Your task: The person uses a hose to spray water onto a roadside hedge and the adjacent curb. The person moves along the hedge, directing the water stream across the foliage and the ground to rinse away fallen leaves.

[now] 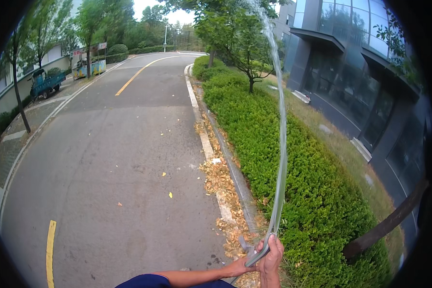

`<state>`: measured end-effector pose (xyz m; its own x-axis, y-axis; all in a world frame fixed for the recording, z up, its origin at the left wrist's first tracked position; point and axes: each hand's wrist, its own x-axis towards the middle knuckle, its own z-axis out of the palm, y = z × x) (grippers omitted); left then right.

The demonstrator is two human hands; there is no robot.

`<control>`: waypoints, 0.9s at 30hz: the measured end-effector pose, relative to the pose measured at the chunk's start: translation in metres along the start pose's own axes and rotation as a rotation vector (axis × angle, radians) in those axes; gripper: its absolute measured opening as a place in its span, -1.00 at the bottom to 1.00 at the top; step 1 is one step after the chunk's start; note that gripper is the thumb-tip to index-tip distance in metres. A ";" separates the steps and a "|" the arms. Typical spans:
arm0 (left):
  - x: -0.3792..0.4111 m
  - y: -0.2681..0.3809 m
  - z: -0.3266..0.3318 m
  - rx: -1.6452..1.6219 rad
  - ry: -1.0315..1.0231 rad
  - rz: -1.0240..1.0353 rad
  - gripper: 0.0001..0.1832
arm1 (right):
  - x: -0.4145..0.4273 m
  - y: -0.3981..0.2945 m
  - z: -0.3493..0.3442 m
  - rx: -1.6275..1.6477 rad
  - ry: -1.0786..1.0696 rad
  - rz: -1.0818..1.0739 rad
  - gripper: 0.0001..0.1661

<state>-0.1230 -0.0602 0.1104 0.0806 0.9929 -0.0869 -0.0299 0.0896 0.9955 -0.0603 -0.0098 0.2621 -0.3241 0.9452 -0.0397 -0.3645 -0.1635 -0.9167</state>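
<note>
A grey-green hose (258, 256) is in both my hands at the bottom of the view, just right of the kerb. My right hand (272, 253) wraps its outlet end, with the thumb up at the mouth. My left hand (237, 267) holds it lower down, close to my right wrist. From the outlet a clear water jet (282, 144) rises in a long arc over the hedge (259, 122) and up past the tree (250, 61). A pale grey strip (243, 244), its material unclear, sticks out beside the hose.
Dry leaves (223, 187) lie along the kerb (237, 176) by the asphalt road (129, 162). A leaning trunk (385, 223) crosses the hedge at right, before a dark glass-fronted building (352, 90). A blue-green cargo tricycle (47, 84) and a stall (90, 68) stand far left.
</note>
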 end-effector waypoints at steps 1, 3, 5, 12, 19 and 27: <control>0.000 -0.004 -0.005 0.013 -0.018 -0.005 -0.57 | 0.003 -0.004 0.008 0.004 0.002 -0.007 -0.64; 0.002 -0.011 -0.015 -0.053 -0.032 0.042 -0.58 | 0.008 -0.004 0.023 0.006 0.010 -0.001 -0.64; -0.002 -0.008 -0.025 -0.095 -0.026 0.079 -0.59 | 0.011 -0.002 0.037 0.015 0.027 -0.009 -0.65; -0.019 -0.012 -0.051 0.129 0.045 -0.048 -0.43 | 0.013 -0.007 0.079 0.011 0.046 -0.037 -0.66; -0.033 -0.016 -0.061 0.011 0.031 -0.194 -0.52 | 0.010 -0.006 0.105 0.036 -0.015 0.004 -0.64; -0.090 0.017 -0.105 -0.050 0.156 -0.304 -0.45 | 0.003 0.014 0.150 0.107 -0.090 0.026 -0.62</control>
<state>-0.2358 -0.1396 0.1313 -0.0597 0.9196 -0.3883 -0.0773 0.3835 0.9203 -0.1977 -0.0517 0.3085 -0.4100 0.9118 -0.0228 -0.4442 -0.2215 -0.8681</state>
